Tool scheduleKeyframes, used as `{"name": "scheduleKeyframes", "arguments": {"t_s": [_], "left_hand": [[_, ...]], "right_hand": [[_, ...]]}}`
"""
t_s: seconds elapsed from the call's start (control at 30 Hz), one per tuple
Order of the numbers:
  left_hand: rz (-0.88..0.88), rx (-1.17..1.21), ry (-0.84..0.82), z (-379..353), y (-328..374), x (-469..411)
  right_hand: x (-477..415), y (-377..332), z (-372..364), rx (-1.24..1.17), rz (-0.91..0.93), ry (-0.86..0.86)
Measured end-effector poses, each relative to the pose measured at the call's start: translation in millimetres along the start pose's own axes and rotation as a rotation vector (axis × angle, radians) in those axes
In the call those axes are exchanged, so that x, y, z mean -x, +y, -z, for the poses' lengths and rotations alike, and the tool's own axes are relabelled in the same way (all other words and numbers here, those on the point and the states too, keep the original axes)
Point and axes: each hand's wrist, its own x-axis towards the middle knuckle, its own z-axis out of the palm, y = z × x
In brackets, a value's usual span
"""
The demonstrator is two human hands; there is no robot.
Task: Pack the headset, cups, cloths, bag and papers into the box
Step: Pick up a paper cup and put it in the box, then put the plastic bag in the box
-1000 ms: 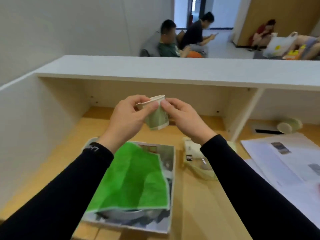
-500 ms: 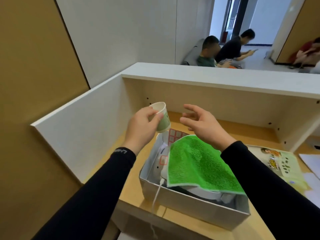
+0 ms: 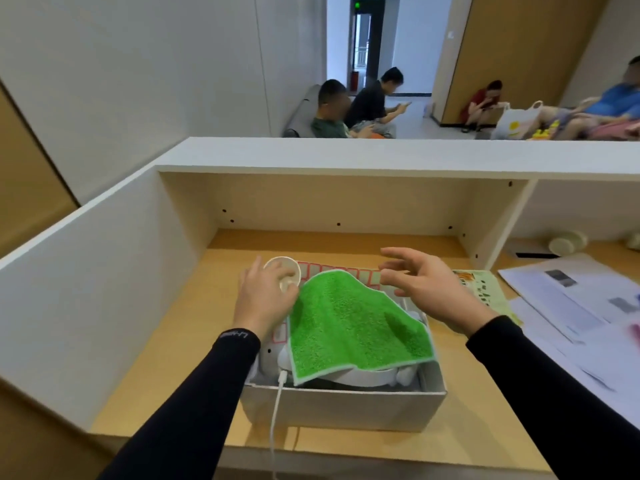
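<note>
A white cardboard box [image 3: 343,407] sits on the wooden desk in front of me. A green cloth [image 3: 349,327] is draped over a white headset [image 3: 360,377] inside it, and the headset's white cable [image 3: 275,414] hangs over the front wall. My left hand [image 3: 265,299] is shut on a paper cup [image 3: 285,275], upright at the box's far left corner. My right hand [image 3: 422,289] hovers open over the box's far right side, holding nothing. A pale green bag [image 3: 485,292] lies right of the box, partly behind my right hand. White papers [image 3: 581,306] lie further right.
White partition walls [image 3: 86,271] enclose the desk on the left and back. Another cup [image 3: 568,242] lies on its side at the back right, beyond a divider panel [image 3: 502,230]. Several people sit on the floor in the room behind.
My left hand has lowered the cup from above down to the box's far left corner. My right hand stays open and has moved right over the box. The view has shifted.
</note>
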Motion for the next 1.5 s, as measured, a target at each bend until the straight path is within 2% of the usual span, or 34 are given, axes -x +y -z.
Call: {"name": "scheduleKeyframes", "arguments": {"t_s": [0.2,0.27,0.4,0.47,0.53,0.63,0.83,0.97,1.1,1.23,1.5], "left_hand": [[0.137,-0.269,-0.264,-1.4,-4.5,-2.3],[0.161,-0.279,-0.202,1.9,-0.1,1.5],[0.096,-0.362,0.148,12.6,34.6,-1.6],[0.017,-0.303,0.247,13.5,59.6,-4.6],[-0.038,-0.188,0.243,6.8,88.6,-8.3],[-0.098,-0.055,0.117,-21.8,135.4,-14.9],[-0.071,0.111,-0.05,-99.1,218.2,-21.0],[0.065,0.173,-0.208,-147.9,245.6,-24.3],[0.336,0.319,-0.4,-181.0,243.4,-24.2],[0.536,0.458,-0.401,-200.6,232.9,-34.8],[0.615,0.555,-0.376,-235.7,214.5,-60.5]], "right_hand": [[-0.4,9.0,9.8,-0.017,-0.002,-0.01],[-2.1,16.4,18.0,-0.021,-0.002,-0.009],[-8.6,36.7,39.5,-0.046,-0.021,0.022],[-13.5,48.7,52.7,-0.054,-0.034,0.045],[-17.4,60.9,67.0,-0.056,-0.052,0.055],[-19.5,84.9,95.9,-0.064,-0.106,0.089],[-23.8,149.7,167.5,-0.061,-0.216,0.164],[-29.7,187.8,195.0,-0.054,-0.285,0.171],[-43.0,217.4,200.4,-0.064,-0.312,0.178],[-62.9,235.1,200.3,-0.117,-0.38,0.148],[-102.5,253.9,183.7,-0.081,-0.489,0.105]]}}
